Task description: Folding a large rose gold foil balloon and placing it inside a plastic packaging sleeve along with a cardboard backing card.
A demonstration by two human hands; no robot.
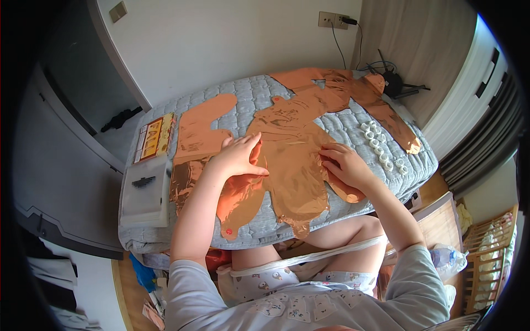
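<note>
A flat, uninflated copper-coloured foil balloon (pixel 292 171) lies on the grey quilted mattress (pixel 251 85) in front of me. My left hand (pixel 238 157) rests on its left part, thumb and fingers spread apart, the foil reflecting red beneath them. At its right edge, my right hand (pixel 349 165) has its fingers curled and pinching the foil. The balloon's lower end spreads into several rounded lobes near the mattress's front edge. Another flat foil balloon (pixel 201 124) lies to the left, and more copper foil (pixel 331 91) stretches across the far right.
Small white rolls (pixel 377 150) sit in rows on the right. At the left are a yellow-and-red package (pixel 154 137) and a translucent plastic pouch (pixel 144 193). A black router (pixel 393 83) stands in the far right corner below a wall socket (pixel 333 21). A wooden-slatted crib (pixel 491 248) stands at right.
</note>
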